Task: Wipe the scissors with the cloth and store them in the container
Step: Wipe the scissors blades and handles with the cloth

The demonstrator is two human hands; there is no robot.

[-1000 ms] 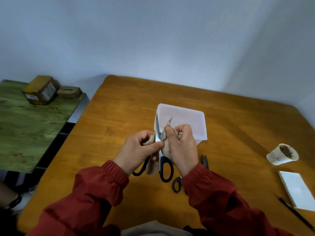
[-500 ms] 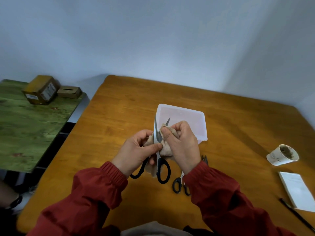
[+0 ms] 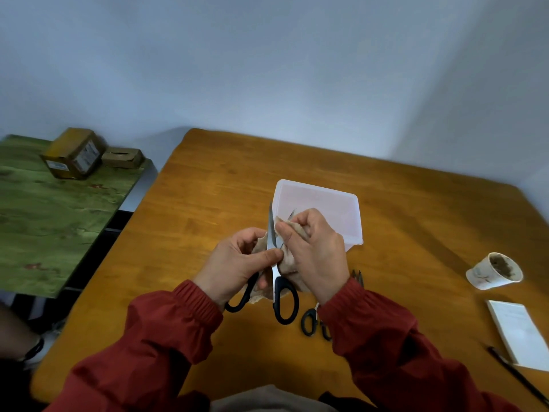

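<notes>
Black-handled scissors [image 3: 281, 298] stand blades-up and spread above the wooden table [image 3: 208, 203]. My left hand [image 3: 237, 264] pinches one blade near the pivot between thumb and fingers. My right hand [image 3: 315, 251] grips a beige cloth [image 3: 286, 230] folded round the other blade, whose tip shows just above the fingers. A white translucent container [image 3: 318, 200] stands right behind the hands, and its inside looks bare. A second pair of black-handled scissors [image 3: 309, 321] lies on the table under my right wrist, partly hidden.
A tipped paper cup [image 3: 494, 272] lies at the right, with a white notepad [image 3: 518, 334] and a black pen [image 3: 517, 374] nearer the front right corner. A green side table [image 3: 44, 221] with two brown boxes [image 3: 74, 153] stands to the left.
My right hand with the cloth slid down the blade from near its tip toward the pivot, and the scissors dropped slightly. My left hand kept its hold.
</notes>
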